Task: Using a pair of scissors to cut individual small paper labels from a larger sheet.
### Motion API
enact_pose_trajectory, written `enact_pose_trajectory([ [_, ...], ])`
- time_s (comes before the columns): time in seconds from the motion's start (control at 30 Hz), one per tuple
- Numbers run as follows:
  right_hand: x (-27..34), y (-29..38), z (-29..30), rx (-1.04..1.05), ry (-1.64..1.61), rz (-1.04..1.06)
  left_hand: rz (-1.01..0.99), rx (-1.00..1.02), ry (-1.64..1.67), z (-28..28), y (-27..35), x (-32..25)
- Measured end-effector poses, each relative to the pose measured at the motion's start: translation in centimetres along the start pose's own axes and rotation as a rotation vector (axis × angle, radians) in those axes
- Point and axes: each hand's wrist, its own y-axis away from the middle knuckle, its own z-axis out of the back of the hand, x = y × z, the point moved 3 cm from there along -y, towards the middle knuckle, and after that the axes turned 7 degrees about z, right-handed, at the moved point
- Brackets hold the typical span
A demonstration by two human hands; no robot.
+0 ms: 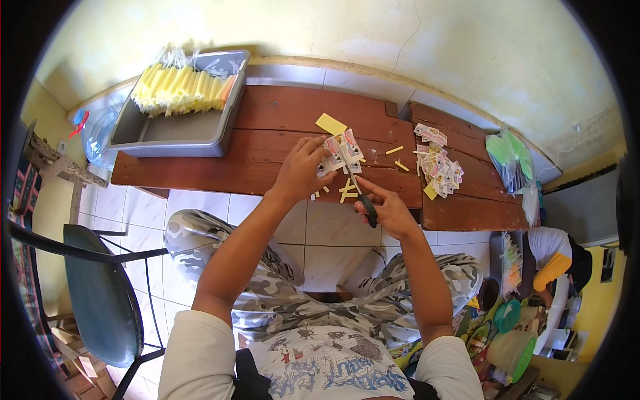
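Observation:
My left hand [303, 170] holds a printed paper sheet of labels [352, 145] against the red-brown wooden bench [265, 107]. In my right hand [385, 207] is a pair of scissors [369, 207] with black handles, its blades lying over the sheet. A plain yellow paper piece [331, 124] lies just behind the sheet. Thin yellow paper strips [348, 190] are scattered near the bench's front edge and to the right of the sheet. Farther right lies a loose heap of cut printed labels [442, 170].
A grey plastic tub [175, 149] with bagged yellow tubes [180, 87] stands at the left, beside a large clear water bottle [97, 135]. Green items in plastic bags [509, 155] lie at the right end. A chair [100, 295] stands left; another person [555, 260] bends at the right.

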Motion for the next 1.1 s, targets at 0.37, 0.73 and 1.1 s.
enact_pose_trajectory([
  [0.37, 0.13, 0.04, -0.08, -0.017, -0.008, -0.006, -0.013, -0.004, 0.02, 0.05, -0.07, -0.05],
  [0.73, 0.06, -0.29, -0.49, -0.055, -0.006, 0.001, -0.029, 0.03, 0.049, -0.59, 0.14, 0.19],
  [1.1, -0.43, -0.63, 0.01, -0.059, 0.052, 0.046, -0.044, 0.036, 0.073, -0.42, 0.08, 0.39],
])
